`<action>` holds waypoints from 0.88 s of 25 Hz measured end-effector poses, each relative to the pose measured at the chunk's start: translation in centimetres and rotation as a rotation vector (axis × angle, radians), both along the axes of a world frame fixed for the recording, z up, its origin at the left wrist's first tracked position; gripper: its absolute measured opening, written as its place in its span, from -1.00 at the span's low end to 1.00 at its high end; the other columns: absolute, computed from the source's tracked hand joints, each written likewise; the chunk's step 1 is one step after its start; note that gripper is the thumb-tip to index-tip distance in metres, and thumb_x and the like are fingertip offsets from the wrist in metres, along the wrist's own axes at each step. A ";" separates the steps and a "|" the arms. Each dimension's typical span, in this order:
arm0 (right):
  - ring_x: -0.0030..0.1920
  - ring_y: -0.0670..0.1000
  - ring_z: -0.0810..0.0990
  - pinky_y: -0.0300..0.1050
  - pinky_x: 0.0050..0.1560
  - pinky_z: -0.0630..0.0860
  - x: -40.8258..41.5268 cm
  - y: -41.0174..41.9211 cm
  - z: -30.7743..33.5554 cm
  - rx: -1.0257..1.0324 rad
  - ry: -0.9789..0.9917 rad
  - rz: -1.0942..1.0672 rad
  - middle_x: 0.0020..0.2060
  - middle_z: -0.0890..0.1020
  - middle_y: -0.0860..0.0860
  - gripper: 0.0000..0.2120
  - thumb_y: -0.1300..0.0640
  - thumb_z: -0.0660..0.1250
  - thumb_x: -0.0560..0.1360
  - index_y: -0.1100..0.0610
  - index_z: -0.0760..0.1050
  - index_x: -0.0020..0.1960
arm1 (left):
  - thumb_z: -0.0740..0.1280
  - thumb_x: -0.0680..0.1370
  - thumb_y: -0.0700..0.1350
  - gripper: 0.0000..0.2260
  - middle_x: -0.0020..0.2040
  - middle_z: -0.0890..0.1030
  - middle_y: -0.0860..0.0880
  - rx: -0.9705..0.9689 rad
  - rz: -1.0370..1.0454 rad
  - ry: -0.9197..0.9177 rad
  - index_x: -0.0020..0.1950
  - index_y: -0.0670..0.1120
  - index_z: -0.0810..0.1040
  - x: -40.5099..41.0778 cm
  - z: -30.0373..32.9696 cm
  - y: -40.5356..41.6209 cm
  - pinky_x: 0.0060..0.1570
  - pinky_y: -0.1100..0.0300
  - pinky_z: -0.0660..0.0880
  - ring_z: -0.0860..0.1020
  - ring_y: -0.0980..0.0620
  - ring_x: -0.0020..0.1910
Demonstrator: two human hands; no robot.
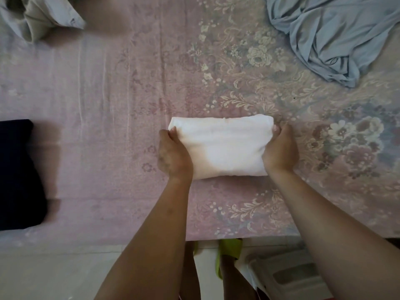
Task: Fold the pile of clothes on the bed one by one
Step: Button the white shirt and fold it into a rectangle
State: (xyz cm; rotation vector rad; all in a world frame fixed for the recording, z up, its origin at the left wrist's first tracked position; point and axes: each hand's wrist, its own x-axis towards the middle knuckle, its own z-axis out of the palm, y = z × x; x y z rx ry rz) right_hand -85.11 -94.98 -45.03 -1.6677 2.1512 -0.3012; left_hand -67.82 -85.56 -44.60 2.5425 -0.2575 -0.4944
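Note:
A white garment (220, 144), folded into a compact rectangle, sits near the middle of the bed (108, 94). My left hand (173, 154) grips its left end with the thumb on top. At the right end, my right hand (280, 150) holds it the same way. Whether the bundle rests on the sheet or is slightly lifted, I cannot tell. A crumpled light blue garment (337, 37) lies unfolded at the far right of the bed.
A folded dark navy garment (19, 172) lies at the bed's left edge. A rumpled grey-beige cloth (36, 16) sits at the far left corner. Below the bed's near edge are my feet in green slippers (227, 252) and a white plastic basket (290, 276).

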 end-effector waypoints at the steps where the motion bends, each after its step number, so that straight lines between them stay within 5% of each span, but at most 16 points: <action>1: 0.21 0.27 0.48 0.05 0.10 0.35 0.4 0.3 0.2 -0.141 0.004 0.111 0.18 0.52 0.28 -0.67 0.10 0.06 0.63 0.30 0.39 0.24 | 0.03 0.65 0.06 -0.65 0.07 0.57 -0.16 -0.045 -0.022 -0.134 0.16 -0.16 0.43 -0.1 0.1 -0.2 -0.07 0.07 0.37 0.52 -0.13 -0.03; 2: 0.32 0.26 0.39 0.08 0.25 0.30 1.0 1.0 0.5 -0.282 -0.022 0.302 0.28 0.45 0.30 -0.60 0.09 0.06 0.62 0.33 0.34 0.33 | 0.04 0.64 0.04 -0.62 0.16 0.55 -0.19 -0.119 -0.102 -0.294 0.24 -0.20 0.44 -0.3 0.5 -0.3 0.11 -0.01 0.39 0.50 -0.17 0.12; 4: 0.51 0.11 0.06 0.07 0.46 0.03 2.0 3.0 0.1 -0.384 -0.042 0.791 0.45 0.22 0.28 -0.45 0.02 0.01 0.61 0.33 0.12 0.47 | 0.04 0.61 -0.03 -0.55 0.37 0.42 -0.26 -0.235 -0.529 -0.551 0.40 -0.27 0.34 -1.4 0.2 0.0 0.43 -0.04 0.11 0.31 -0.18 0.39; 6: 0.53 -0.01 -0.18 0.06 0.49 -0.14 1.7 4.4 -1.4 -0.286 0.068 1.071 0.51 0.12 0.21 -0.37 -0.11 -0.05 0.59 0.26 -0.03 0.52 | -0.03 0.63 -0.03 -0.53 0.48 0.27 -0.21 -0.214 -0.984 -0.621 0.49 -0.20 0.19 -2.3 -1.7 1.3 0.47 -0.08 -0.06 0.07 -0.10 0.53; 8: 0.53 0.00 -0.20 0.12 0.49 -0.14 -0.1 4.7 -3.5 -0.258 0.239 1.166 0.51 0.11 0.20 -0.24 -0.26 -0.05 0.54 0.24 -0.06 0.53 | -0.14 0.65 0.08 -0.51 0.52 0.21 -0.16 -0.077 -1.190 -0.653 0.52 -0.12 0.12 -2.0 -4.4 2.6 0.45 -0.20 -0.09 -0.09 -0.03 0.55; 12: 0.51 0.15 0.04 0.25 0.45 -0.01 -1.9 3.5 -6.0 -0.277 0.406 1.251 0.50 0.08 0.23 0.01 -0.47 -0.07 0.39 0.27 -0.13 0.53 | -0.22 0.62 0.23 -0.42 0.54 0.08 -0.11 0.070 -1.275 -0.686 0.55 -0.04 0.04 -1.0 -7.5 2.5 0.40 -0.30 -0.16 -0.13 -0.07 0.54; 17: 0.49 0.15 0.16 0.25 0.40 0.09 -1.1 2.3 -6.7 -0.217 0.447 1.270 0.48 0.21 0.23 0.06 -0.54 -0.20 0.37 0.28 0.03 0.52 | -0.27 0.59 0.26 -0.38 0.56 0.06 -0.11 0.190 -1.268 -0.613 0.55 -0.02 0.05 -1.2 -7.4 1.3 0.38 -0.35 -0.12 -0.04 -0.09 0.54; 19: 0.48 0.18 0.19 0.23 0.43 0.04 -1.2 2.2 -5.7 -0.245 0.454 1.265 0.46 0.24 0.24 -0.05 -0.44 -0.13 0.42 0.28 0.08 0.49 | -0.23 0.56 0.31 -0.32 0.55 0.08 -0.18 0.160 -1.334 -0.628 0.56 -0.06 0.06 -1.1 -5.7 1.9 0.37 -0.39 -0.05 0.04 -0.18 0.53; 22: 0.45 0.30 0.20 0.26 0.45 0.09 -2.1 3.3 -4.4 -0.477 0.462 1.321 0.43 0.23 0.34 -0.44 0.01 -0.05 0.61 0.38 0.10 0.46 | 0.05 0.54 0.33 -0.27 0.49 0.25 -0.23 -0.116 -1.560 -0.803 0.51 -0.18 0.23 -0.5 -5.0 5.3 0.38 -0.33 0.11 0.20 -0.20 0.49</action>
